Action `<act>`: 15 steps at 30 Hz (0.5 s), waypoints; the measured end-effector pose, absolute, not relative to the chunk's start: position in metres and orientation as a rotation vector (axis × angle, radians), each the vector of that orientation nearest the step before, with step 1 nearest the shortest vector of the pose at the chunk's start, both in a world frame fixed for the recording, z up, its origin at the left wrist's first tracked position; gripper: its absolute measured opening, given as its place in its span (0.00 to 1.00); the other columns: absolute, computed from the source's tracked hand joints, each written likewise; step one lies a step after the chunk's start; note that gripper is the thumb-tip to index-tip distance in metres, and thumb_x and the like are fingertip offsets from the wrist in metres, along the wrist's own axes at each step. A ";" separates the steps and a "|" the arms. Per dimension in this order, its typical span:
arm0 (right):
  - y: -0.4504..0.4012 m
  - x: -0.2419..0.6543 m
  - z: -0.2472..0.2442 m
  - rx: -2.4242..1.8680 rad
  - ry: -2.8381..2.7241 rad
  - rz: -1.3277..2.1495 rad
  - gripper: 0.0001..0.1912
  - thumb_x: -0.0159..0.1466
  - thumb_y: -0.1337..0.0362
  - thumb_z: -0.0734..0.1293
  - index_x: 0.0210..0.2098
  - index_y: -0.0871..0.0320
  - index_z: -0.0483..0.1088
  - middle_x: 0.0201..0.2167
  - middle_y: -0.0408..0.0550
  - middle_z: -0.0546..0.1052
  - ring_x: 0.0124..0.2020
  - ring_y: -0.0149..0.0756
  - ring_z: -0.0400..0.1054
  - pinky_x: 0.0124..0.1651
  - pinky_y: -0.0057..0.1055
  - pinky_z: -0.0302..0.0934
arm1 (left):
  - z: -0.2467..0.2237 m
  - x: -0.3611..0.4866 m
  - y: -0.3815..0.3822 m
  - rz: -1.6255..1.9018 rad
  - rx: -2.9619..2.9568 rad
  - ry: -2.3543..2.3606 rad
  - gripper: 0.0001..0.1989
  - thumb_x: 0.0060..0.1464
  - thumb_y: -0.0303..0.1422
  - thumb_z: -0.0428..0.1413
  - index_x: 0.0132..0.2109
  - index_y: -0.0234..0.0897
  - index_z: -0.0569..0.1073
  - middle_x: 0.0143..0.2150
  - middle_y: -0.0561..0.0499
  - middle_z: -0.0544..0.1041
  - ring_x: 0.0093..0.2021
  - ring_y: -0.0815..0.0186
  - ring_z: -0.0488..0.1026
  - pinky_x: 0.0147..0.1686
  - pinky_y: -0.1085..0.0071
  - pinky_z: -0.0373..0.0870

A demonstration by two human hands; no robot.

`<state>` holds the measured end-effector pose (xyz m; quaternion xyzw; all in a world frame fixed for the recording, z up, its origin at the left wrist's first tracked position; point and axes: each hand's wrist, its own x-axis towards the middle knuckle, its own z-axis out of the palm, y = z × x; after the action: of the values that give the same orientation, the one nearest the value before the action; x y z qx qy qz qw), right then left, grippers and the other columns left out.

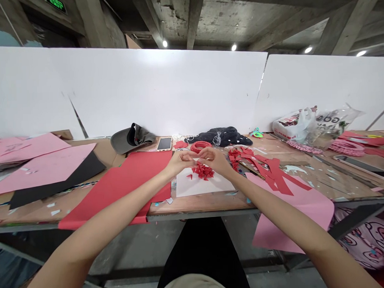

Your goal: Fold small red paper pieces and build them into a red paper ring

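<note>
My left hand [181, 160] and my right hand [214, 158] meet at the fingertips above a white sheet [194, 188]. Their fingers are curled together; whatever they may pinch is too small to make out. Right below them lies a heap of small red paper pieces [203, 172] on the sheet. Just behind the hands is a coiled red ring [200, 146]. Large red paper [117, 185] spreads to the left of the white sheet. To its right, red paper strips [276, 174] lie partly over pink paper [290, 207], which hangs off the table edge.
A grey cap [132, 138], a phone [164, 144] and dark cloth [223, 136] line the back. Pink and black sheets [49, 167] lie left. Plastic bags [296, 126], a pink coil [346, 147] and another phone [365, 167] are right. A white partition [164, 90] stands behind.
</note>
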<state>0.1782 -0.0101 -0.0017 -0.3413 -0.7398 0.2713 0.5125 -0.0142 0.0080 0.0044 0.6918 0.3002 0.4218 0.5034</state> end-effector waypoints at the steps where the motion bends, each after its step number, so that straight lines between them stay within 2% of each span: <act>1: -0.011 0.177 -0.003 -0.837 -1.760 0.624 0.09 0.55 0.62 0.72 0.34 0.57 0.70 0.31 0.47 0.77 0.32 0.35 0.73 0.38 0.34 0.69 | 0.003 -0.014 0.008 1.013 1.666 0.729 0.18 0.41 0.31 0.67 0.43 0.34 0.80 0.27 0.51 0.79 0.32 0.63 0.79 0.40 0.66 0.76; 5: -0.014 0.173 -0.006 -0.890 -1.787 0.402 0.08 0.57 0.65 0.70 0.36 0.57 0.71 0.29 0.46 0.77 0.33 0.36 0.73 0.41 0.36 0.69 | 0.000 -0.014 0.010 0.898 1.608 0.753 0.15 0.41 0.35 0.68 0.37 0.32 0.80 0.35 0.45 0.81 0.35 0.61 0.79 0.41 0.66 0.77; 8: -0.016 0.173 -0.007 -0.882 -1.849 0.259 0.06 0.60 0.66 0.68 0.38 0.56 0.71 0.32 0.46 0.78 0.35 0.37 0.74 0.44 0.37 0.68 | 0.000 -0.015 0.010 0.859 1.502 0.787 0.18 0.39 0.36 0.69 0.38 0.31 0.80 0.37 0.43 0.82 0.37 0.60 0.80 0.44 0.65 0.77; 11: -0.016 0.175 -0.007 -0.864 -1.917 0.157 0.07 0.62 0.68 0.65 0.39 0.55 0.73 0.35 0.47 0.80 0.38 0.39 0.75 0.46 0.38 0.67 | -0.001 -0.016 0.011 0.864 1.363 0.786 0.20 0.37 0.35 0.71 0.39 0.30 0.80 0.37 0.42 0.82 0.38 0.59 0.80 0.46 0.65 0.77; 15: -0.014 0.180 -0.009 -0.829 -2.016 0.064 0.11 0.64 0.69 0.62 0.40 0.53 0.75 0.41 0.48 0.80 0.44 0.42 0.75 0.48 0.39 0.67 | -0.003 -0.017 0.016 0.860 1.249 0.712 0.17 0.38 0.31 0.70 0.38 0.30 0.80 0.38 0.41 0.82 0.41 0.57 0.80 0.50 0.64 0.75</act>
<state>0.1796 -0.0140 -0.0089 -0.3369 -0.8199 0.0260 0.4622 -0.0165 0.0160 -0.0031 0.5541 0.3159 0.3816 0.6690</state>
